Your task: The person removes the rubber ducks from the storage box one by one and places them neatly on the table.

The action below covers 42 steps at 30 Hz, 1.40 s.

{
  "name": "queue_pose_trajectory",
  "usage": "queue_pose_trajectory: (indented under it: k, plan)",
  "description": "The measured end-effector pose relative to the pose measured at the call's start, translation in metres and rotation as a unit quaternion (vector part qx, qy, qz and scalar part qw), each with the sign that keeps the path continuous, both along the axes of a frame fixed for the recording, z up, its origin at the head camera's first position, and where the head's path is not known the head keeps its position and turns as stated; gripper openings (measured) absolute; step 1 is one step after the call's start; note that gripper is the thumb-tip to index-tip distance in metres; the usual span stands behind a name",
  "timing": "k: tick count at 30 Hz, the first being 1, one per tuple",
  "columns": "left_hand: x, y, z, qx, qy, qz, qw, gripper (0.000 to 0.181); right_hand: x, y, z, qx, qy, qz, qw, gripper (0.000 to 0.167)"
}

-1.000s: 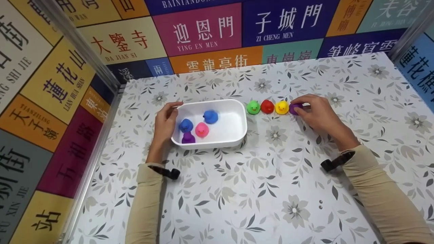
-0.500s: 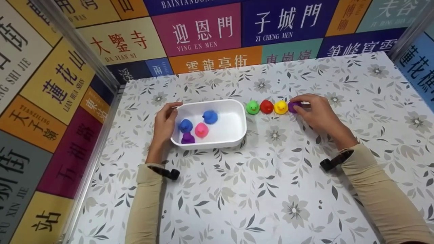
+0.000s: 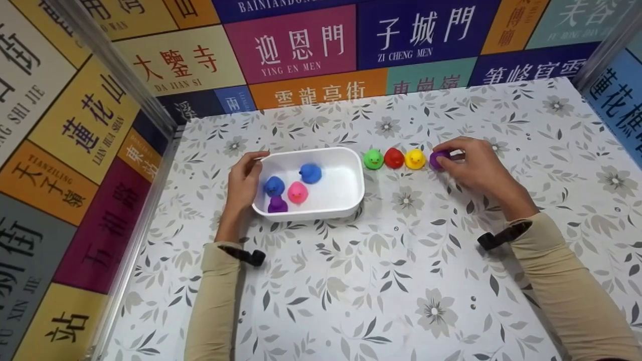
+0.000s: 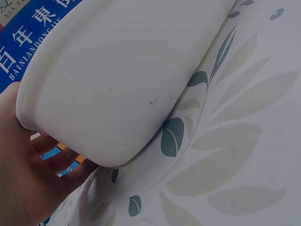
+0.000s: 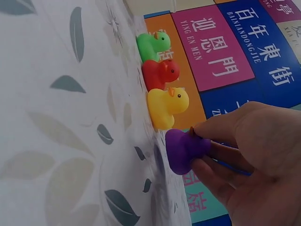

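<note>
My right hand (image 3: 474, 163) pinches a purple toy duck (image 5: 186, 150) between thumb and fingers. The duck is tilted and appears slightly off the table, with a gap between it and the yellow duck (image 3: 415, 159). Left of that stand a red duck (image 3: 394, 158) and a green duck (image 3: 373, 159) in a row. My left hand (image 3: 244, 180) holds the left end of a white plastic tub (image 4: 108, 80), its fingers around the outside wall. Inside the tub lie two blue ducks (image 3: 311, 173), a pink duck (image 3: 298, 192) and another purple duck (image 3: 277, 204).
The table (image 3: 351, 286) has a white cover with grey leaves and flowers. Colourful panels (image 3: 301, 42) with Chinese lettering rise along its back and left sides. A dark strap with a small camera (image 3: 251, 256) sits on each sleeve.
The right hand first shifted slightly left with the purple duck toward the yellow one, then back right, leaving a gap. The left hand and the tub stay in place.
</note>
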<state>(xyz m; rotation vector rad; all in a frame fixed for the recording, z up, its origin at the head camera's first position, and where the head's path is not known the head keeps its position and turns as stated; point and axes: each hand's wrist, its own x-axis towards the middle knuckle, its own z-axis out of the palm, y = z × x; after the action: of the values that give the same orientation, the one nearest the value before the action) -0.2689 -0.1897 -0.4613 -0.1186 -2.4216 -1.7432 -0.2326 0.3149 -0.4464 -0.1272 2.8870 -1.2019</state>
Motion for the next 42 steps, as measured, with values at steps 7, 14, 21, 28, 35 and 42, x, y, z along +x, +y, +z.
queue_pose_trajectory:
  k: [7, 14, 21, 28, 35, 42]
  plan:
    - [-0.015, -0.009, -0.023, -0.006, 0.004, 0.007, 0.9999, 0.034, -0.004, -0.004, -0.006, 0.017, 0.003, 0.023, 0.9996, 0.030]
    - [-0.018, -0.011, -0.028, -0.004, 0.019, 0.002, 0.9998, 0.031, -0.007, -0.005, -0.012, 0.012, 0.024, 0.017, 0.9995, 0.031]
    - [-0.018, -0.010, -0.028, 0.004, 0.018, 0.001, 0.9998, 0.033, -0.008, -0.005, -0.015, 0.000, 0.043, 0.019, 0.9989, 0.033]
    - [-0.001, -0.001, -0.003, -0.003, 0.007, 0.005, 1.0000, 0.033, -0.007, -0.010, -0.010, 0.009, 0.070, 0.021, 0.9973, 0.037]
    - [-0.009, -0.004, -0.014, -0.001, 0.003, 0.008, 1.0000, 0.033, -0.007, -0.028, -0.004, 0.006, 0.131, 0.027, 0.9909, 0.033]
    - [-0.018, -0.008, -0.027, -0.006, 0.004, 0.008, 0.9999, 0.034, -0.006, -0.067, 0.001, -0.002, 0.148, 0.061, 0.9871, 0.032]
